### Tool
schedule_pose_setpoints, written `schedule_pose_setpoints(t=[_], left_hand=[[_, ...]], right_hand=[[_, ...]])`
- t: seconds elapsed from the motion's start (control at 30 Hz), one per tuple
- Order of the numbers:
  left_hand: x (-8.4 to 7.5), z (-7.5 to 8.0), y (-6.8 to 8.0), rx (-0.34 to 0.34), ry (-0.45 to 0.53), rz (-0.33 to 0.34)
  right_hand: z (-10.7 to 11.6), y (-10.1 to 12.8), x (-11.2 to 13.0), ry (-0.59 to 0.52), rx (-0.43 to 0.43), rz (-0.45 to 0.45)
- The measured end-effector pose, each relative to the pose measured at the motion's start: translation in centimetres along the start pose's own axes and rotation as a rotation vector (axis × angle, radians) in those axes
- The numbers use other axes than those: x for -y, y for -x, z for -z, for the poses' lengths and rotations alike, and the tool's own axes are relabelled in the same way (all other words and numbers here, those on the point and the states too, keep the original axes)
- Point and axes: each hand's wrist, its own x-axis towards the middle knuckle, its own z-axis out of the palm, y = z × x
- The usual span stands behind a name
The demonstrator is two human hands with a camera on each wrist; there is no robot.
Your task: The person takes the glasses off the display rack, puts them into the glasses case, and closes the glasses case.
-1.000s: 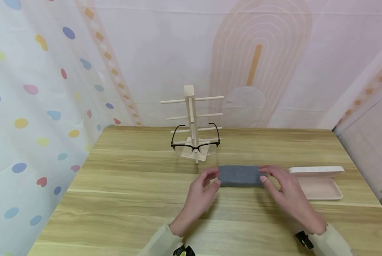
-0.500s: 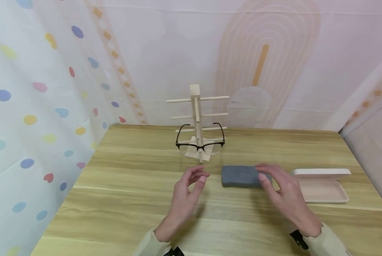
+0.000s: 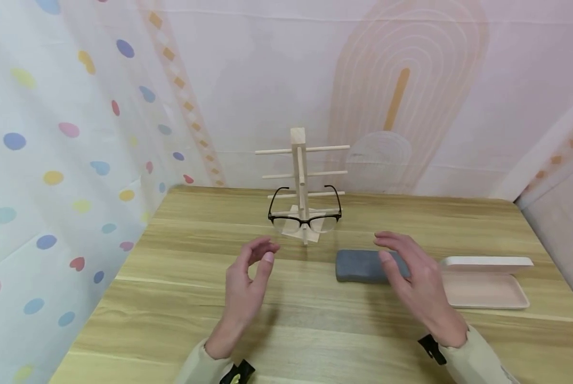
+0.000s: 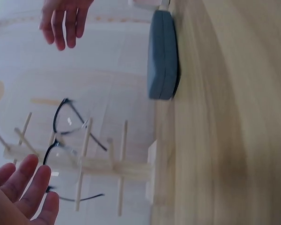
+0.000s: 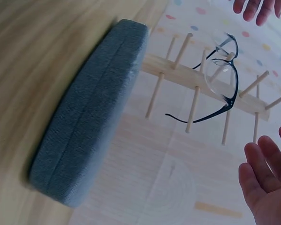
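My left hand (image 3: 245,280) hovers above the table (image 3: 180,298), fingers loosely curled, thumb near the forefinger, holding nothing. My right hand (image 3: 413,277) is raised, fingers relaxed and spread, also empty. From the head view it covers the right end of the grey case (image 3: 360,265), so I cannot tell there whether fingertips touch it; the right wrist view shows the case (image 5: 91,112) lying shut on the table with my palm apart from it. The case sits between the wooden rack (image 3: 301,181) and me, just left of the open pink case (image 3: 487,282). The glasses (image 3: 305,216) hang on the rack's lowest pegs; their lenses are hard to make out against the base. Both wrist views cut my hands off at the frame edge and blur the glasses.
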Motion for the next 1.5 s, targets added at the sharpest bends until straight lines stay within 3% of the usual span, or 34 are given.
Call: schedule_pose_setpoints(t=[0.37,0.7,1.0,1.33,1.5], left_hand=[[0.9,1.6,-1.5,-0.019,-0.141,-0.066],[1.3,2.4,-3.1,0.011,-0.216,-0.003],[1.9,2.5,-4.7,0.050,-0.260,0.011],[1.8,2.4,-6.4,0.119,-0.228,0.124],[2.2,2.1,-7.1,0.153,-0.138,0.209]], right_hand=[[-0.4,-0.9,0.6,0.059,0.081,-0.100],[-2.4,-2.0,-0.1,0.071,0.018,-0.065],[-3.5,-3.1,-0.1,0.110,0.087,-0.175],[-4.6,-4.1,-0.5,0.111,0.174,-0.310],[-5.2,-4.3,-1.0,0.085,0.191,-0.357]])
